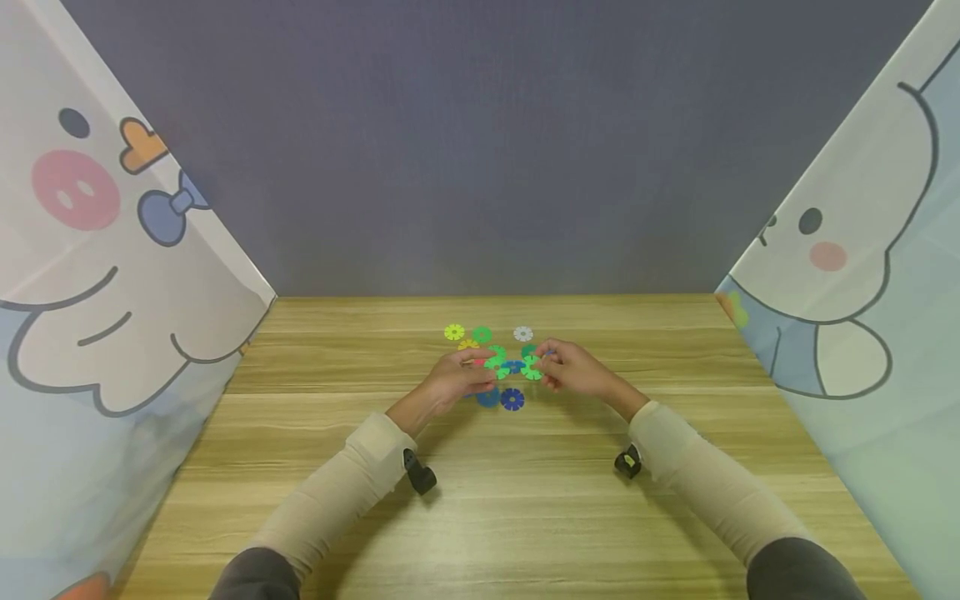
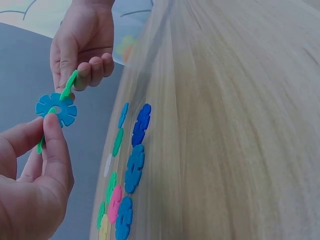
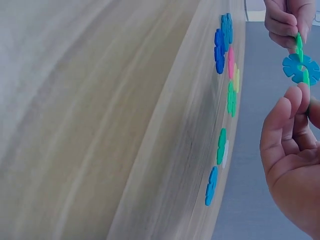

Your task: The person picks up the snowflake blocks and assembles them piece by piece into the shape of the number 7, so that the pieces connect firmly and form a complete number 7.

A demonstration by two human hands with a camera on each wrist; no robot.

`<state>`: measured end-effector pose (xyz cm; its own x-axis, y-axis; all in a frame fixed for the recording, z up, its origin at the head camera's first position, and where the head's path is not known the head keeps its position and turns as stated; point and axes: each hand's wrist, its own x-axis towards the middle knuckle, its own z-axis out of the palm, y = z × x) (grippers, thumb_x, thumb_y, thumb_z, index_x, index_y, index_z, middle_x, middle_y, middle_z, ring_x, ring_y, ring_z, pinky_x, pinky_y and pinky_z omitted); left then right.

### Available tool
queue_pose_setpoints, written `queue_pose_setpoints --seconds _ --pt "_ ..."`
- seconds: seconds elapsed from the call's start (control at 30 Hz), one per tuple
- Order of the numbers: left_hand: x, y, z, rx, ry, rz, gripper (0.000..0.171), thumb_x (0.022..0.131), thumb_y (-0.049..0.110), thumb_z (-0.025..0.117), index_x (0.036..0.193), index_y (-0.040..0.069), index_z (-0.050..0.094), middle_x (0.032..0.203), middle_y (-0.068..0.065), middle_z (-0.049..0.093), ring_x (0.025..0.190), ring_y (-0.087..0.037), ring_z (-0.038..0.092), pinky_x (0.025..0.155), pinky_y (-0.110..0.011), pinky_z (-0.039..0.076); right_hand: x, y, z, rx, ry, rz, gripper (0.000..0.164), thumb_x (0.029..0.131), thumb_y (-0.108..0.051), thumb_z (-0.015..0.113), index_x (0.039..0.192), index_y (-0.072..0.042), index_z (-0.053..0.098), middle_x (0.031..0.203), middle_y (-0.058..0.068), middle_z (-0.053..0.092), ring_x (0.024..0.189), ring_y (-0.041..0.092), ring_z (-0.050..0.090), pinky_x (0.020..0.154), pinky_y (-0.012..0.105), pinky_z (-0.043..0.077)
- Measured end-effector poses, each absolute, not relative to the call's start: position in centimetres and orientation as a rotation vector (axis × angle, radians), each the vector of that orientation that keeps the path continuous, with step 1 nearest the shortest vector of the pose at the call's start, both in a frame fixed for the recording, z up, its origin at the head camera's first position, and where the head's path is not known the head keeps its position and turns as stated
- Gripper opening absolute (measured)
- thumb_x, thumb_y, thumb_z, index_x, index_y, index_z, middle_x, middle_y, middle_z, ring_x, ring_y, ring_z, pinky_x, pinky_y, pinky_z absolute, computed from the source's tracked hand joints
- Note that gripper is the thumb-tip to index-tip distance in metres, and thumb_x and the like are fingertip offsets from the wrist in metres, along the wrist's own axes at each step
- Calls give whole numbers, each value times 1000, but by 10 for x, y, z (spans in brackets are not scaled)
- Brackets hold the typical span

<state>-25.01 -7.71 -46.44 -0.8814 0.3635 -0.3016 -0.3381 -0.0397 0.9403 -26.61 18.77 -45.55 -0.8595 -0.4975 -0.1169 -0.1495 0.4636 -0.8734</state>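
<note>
A blue slotted disc (image 1: 513, 367) is held up above the table between both hands, with a green slotted disc on each side of it. My left hand (image 1: 452, 377) pinches the left green disc (image 1: 498, 368) between thumb and fingers. On the other side, my right hand (image 1: 573, 368) pinches the right green disc (image 1: 532, 368). In the left wrist view both green discs stand edge-on against the blue disc (image 2: 46, 106), seemingly fitted into its slots. The right wrist view shows the same three pieces in a row, the blue disc (image 3: 292, 67) in the middle.
Loose discs lie on the wooden table (image 1: 525, 500) around and below the hands: dark blue (image 1: 512, 399), blue (image 1: 487, 398), white (image 1: 522, 333), yellow-green (image 1: 453, 332), green (image 1: 482, 334), with pink partly hidden. A grey wall (image 1: 495, 150) rises behind; printed panels flank both sides.
</note>
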Motion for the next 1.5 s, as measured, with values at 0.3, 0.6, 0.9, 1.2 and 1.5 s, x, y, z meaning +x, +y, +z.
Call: queue_pose_setpoints --seconds 0.3,0.6,0.9,1.2,1.5 --pt "-249 -76 -463 -36 1758 1970 54 91 -7 69 143 -1 53 101 -9 65 79 -14 71 78 -21 62 -264 183 -456 -530 2339 -1380 23 106 -12 55 123 3 56 88 28 66 76 32 67 72 47 62" --pt "-248 -77 -462 -26 1759 1974 54 92 -6 69 143 -4 51 91 -7 67 72 -12 70 73 -20 62 -262 178 -455 -550 2371 -1353 22 105 -11 56 122 2 57 87 28 67 82 46 67 71 45 61" --pt "-248 -76 -457 -10 1749 1967 49 92 -6 68 140 -2 55 87 -6 68 69 -11 71 74 -22 63 -264 182 -457 -529 2327 -1399 21 106 -13 55 122 0 57 74 8 63 82 47 66 71 46 61" --pt "-248 -75 -455 -4 1780 1935 50 92 -4 70 139 -1 55 92 -7 66 70 -11 70 76 -22 63 -263 177 -451 -526 2322 -1402 21 105 -9 55 122 4 58 87 30 67 84 50 66 74 52 61" --pt "-250 -75 -454 -45 1783 1953 50 92 -4 70 139 0 56 88 -5 66 69 -10 70 76 -23 63 -263 173 -452 -533 2324 -1422 19 105 -8 55 119 4 58 89 33 67 77 38 69 68 36 61"
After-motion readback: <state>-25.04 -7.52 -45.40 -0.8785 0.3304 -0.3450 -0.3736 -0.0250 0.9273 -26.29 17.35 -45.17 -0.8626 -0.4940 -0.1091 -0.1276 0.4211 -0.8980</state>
